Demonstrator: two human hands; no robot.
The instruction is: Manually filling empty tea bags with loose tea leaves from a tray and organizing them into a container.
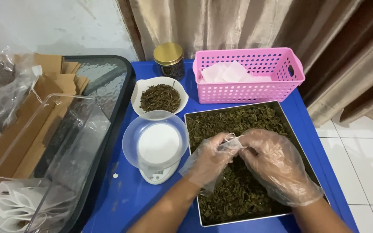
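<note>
Both gloved hands, left hand (210, 160) and right hand (273, 162), pinch small white bag (234, 140) over metal tray (238, 221) of dried leaves; pink basket (255, 88) behind, white scale (157, 149) at left.

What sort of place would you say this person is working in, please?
Probably a small home workspace for packing dried leaves by hand: a metal tray of dried leaves sits beside a small kitchen scale, with a pink basket of white sachets on a blue table, curtains behind.

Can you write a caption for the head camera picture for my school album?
Two gloved hands, left hand and right hand, pinch a small white bag over a tray of dried leaves.
</note>
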